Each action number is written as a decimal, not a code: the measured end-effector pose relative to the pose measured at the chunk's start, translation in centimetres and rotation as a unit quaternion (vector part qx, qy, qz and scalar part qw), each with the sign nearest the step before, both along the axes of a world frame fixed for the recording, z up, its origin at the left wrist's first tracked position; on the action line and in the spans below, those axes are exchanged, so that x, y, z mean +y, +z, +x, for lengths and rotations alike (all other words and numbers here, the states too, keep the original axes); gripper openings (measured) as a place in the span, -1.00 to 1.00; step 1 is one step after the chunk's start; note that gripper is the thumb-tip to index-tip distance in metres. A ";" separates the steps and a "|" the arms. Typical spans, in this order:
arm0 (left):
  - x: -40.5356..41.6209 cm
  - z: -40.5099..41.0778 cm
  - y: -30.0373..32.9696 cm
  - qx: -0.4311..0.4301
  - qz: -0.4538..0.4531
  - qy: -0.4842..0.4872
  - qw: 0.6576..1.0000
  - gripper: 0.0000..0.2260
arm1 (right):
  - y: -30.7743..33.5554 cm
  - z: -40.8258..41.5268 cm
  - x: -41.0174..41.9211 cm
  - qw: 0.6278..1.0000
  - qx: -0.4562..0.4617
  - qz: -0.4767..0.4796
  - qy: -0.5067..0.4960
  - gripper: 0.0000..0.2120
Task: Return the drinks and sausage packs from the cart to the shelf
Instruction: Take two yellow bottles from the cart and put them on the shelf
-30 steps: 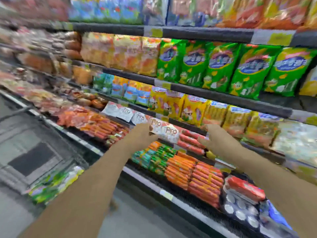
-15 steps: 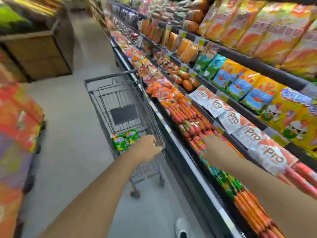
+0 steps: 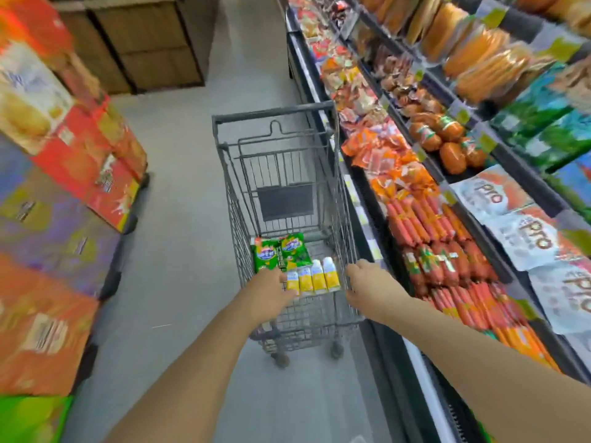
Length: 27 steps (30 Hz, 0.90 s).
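Supermarket aisle, grey floor (image 3: pixel 179 193), with the chilled shelf (image 3: pixel 367 199) running down my right side. My left hand (image 3: pixel 271 290) is reaching into the near end of the grey wire shopping cart (image 3: pixel 275 119), fingers loosely curled right at the row of small yellow-and-white drink bottles (image 3: pixel 315 278). It's touching or just about touching the leftmost one, and I honestly can't tell whether I've got a real grip on it, the hand covers that bit. My right hand (image 3: pixel 363 282) is at the cart's right-hand wire wall, fingers curved by the mesh; whether it's holding the wire or just hanging beside it is too blurry to call.

The drinks stand upright in a row on the cart floor, four or so, packed side by side. Just behind them are two green snack-style packs (image 3: pixel 281 252) lying next to each other, touching the bottles.

Over on the shelf, the orange-red sausage packs (image 3: pixel 428 228) are stacked in the lower bin right beside the cart, with white packs printed "Pro" (image 3: pixel 511 219) on the level above. On my left are stacked red and orange cardboard cartons (image 3: pixel 83 161), pretty smeared.
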<state>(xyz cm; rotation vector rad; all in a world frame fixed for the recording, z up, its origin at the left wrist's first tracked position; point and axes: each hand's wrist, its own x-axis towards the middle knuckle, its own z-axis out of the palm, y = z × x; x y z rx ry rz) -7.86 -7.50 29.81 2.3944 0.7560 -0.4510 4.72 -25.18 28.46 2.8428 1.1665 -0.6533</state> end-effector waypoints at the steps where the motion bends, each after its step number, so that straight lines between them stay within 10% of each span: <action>1: 1.0 0.6 -0.9 0.002 -0.007 0.002 1.000 -0.67 | -0.8 0.5 1.4 1.000 0.006 -0.010 0.001 -0.68; 9: 8.2 6.2 -9.7 0.030 -0.078 -0.012 0.996 -0.83 | -10.1 5.2 9.7 0.996 0.064 -0.029 -0.049 -0.71; 27: 10.6 15.6 -37.3 0.143 -0.077 0.061 0.985 -0.49 | -35.8 16.2 16.9 0.984 0.071 -0.160 -0.045 -0.45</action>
